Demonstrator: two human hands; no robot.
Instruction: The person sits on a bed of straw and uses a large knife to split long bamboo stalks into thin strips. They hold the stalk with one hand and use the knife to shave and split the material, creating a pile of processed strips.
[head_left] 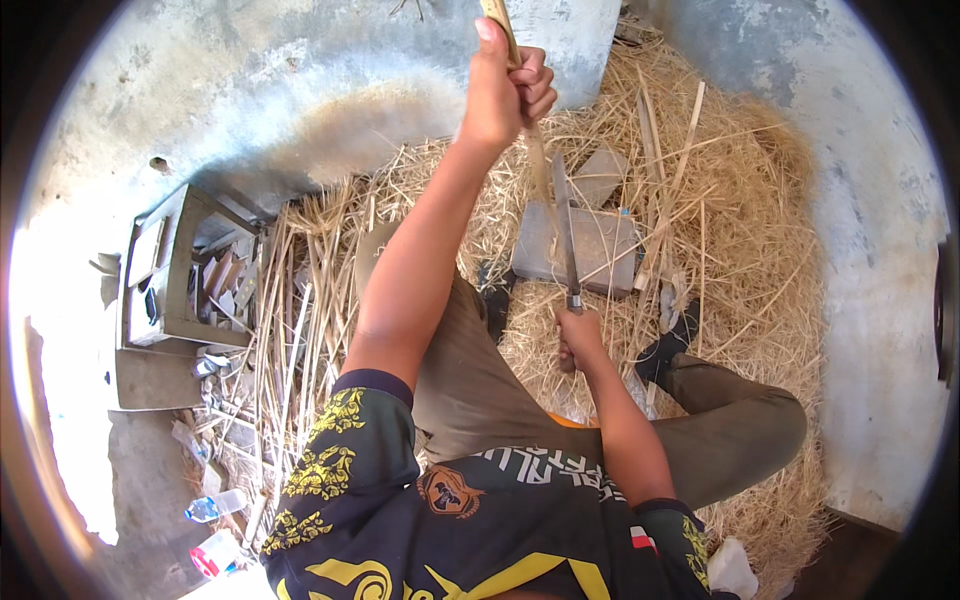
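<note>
Raised high in front of me, my left hand [508, 95] is closed around a bamboo strip [540, 170]. The strip slants down, its lower part blurred, toward a grey block [520, 248] lying on the shavings. My right hand [580, 338] grips the handle of a long-bladed knife [568, 235], low between my legs. Its blade points away from me and passes over the block, close beside the strip. Whether blade and strip touch, I cannot tell.
Pale bamboo shavings [750, 200] heap up around the block and along the right wall. Long bamboo strips [290, 370] lie at the left. A wooden cabinet [180, 270] with clutter inside stands there, near plastic bottles [215, 506]. My bent legs [740, 425] flank the block.
</note>
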